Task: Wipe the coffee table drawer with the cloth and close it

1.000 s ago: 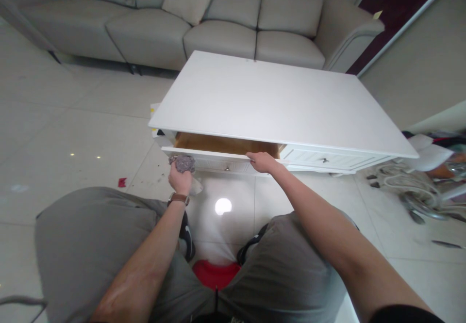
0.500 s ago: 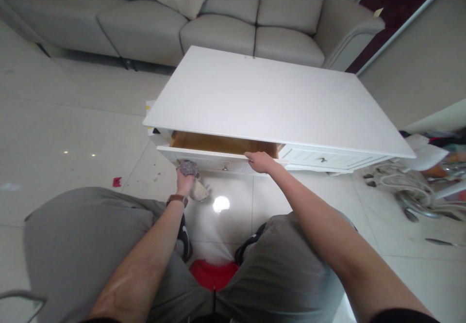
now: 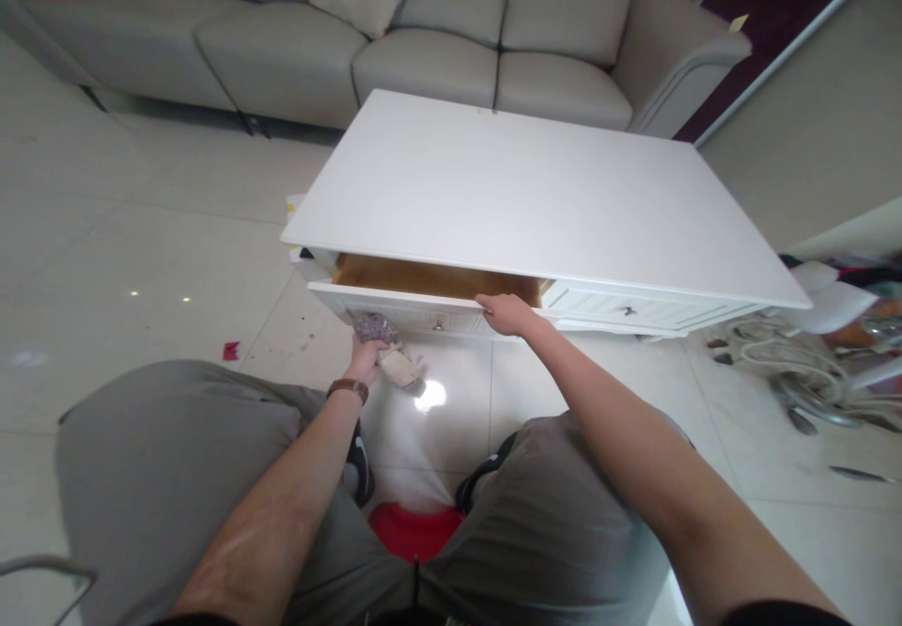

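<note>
A white coffee table stands in front of me with its left drawer pulled partly out, showing a wooden inside. My left hand is closed on a grey-and-cream cloth pressed against the drawer's white front, left of its small metal knob. A brown watch strap sits on that wrist. My right hand grips the top edge of the drawer front at its right end, fingers curled over it.
A grey sofa with a cushion runs behind the table. The right drawer is shut. White cables and clutter lie on the tiled floor at right. A red scrap lies at left. My knees fill the foreground.
My left hand has slid the cloth rightward and slightly down along the drawer front. The right hand stays on the drawer's edge.
</note>
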Demonstrator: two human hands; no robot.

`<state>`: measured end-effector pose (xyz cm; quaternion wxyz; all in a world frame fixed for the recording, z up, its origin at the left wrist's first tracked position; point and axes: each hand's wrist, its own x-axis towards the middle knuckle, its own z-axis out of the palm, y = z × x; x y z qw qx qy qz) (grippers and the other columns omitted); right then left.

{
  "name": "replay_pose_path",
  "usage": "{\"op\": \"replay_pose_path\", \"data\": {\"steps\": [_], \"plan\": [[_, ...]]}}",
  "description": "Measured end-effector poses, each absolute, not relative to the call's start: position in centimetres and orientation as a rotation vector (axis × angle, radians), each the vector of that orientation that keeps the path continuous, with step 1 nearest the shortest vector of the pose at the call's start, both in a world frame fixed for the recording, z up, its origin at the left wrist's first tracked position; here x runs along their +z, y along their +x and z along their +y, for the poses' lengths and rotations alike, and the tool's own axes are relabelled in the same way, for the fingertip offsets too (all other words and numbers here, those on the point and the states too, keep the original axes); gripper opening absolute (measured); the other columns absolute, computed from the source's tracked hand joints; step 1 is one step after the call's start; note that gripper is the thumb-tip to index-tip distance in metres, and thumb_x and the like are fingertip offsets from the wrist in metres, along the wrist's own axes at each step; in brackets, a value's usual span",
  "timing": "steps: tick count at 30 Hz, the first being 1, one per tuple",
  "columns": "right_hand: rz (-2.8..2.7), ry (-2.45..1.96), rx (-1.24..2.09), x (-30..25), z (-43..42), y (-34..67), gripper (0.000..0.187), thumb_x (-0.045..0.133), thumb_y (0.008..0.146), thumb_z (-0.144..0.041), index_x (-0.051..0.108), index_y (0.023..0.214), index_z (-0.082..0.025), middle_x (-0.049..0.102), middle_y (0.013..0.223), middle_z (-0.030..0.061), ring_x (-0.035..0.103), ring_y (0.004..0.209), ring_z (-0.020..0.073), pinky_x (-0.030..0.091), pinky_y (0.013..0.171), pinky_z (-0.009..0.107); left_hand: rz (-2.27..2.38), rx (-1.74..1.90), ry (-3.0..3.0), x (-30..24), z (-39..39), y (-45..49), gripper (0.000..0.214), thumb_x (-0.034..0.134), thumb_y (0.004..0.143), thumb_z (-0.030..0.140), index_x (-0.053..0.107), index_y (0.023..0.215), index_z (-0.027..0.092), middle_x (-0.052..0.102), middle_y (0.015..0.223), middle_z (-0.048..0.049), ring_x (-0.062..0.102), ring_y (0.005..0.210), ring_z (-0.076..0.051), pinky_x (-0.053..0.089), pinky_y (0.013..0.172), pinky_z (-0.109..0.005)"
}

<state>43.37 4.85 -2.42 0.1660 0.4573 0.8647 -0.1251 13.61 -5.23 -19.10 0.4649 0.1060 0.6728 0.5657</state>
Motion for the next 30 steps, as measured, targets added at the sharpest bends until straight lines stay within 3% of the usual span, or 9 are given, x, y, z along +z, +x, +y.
{"op": "replay_pose_path", "data": {"steps": [17, 30], "plan": [[2.46, 1.308, -0.377, -2.1, 4.7, 43.2, 0.041, 0.041, 0.102, -0.02, 0.061, 0.137, -0.022, 0.075, 0.13, 0.0153, 0.072, 0.115, 0.0328, 0.052, 0.091, 0.041, 1.341, 1.253, 0.319, -20.0, -5.7, 19.3, 0.085, 0.064, 0.05, -0.003, 0.055, 0.13, 0.022, 0.071, 0.09, -0.0008, 0.071, 0.079, -0.02, 0.058, 0.079, -0.036], [2.469, 1.287, -0.352, -2.1, 4.8, 43.2, 0.039, 0.042, 0.102, -0.02, 0.062, 0.135, -0.022, 0.076, 0.13, 0.0142, 0.072, 0.116, 0.0313, 0.052, 0.091, 0.039, 1.213, 1.254, 0.162, -19.8, -5.5, 20.6, 0.094, 0.065, 0.049, -0.008, 0.058, 0.136, 0.025, 0.079, 0.102, -0.0052, 0.078, 0.09, -0.027, 0.06, 0.089, -0.043]]}}
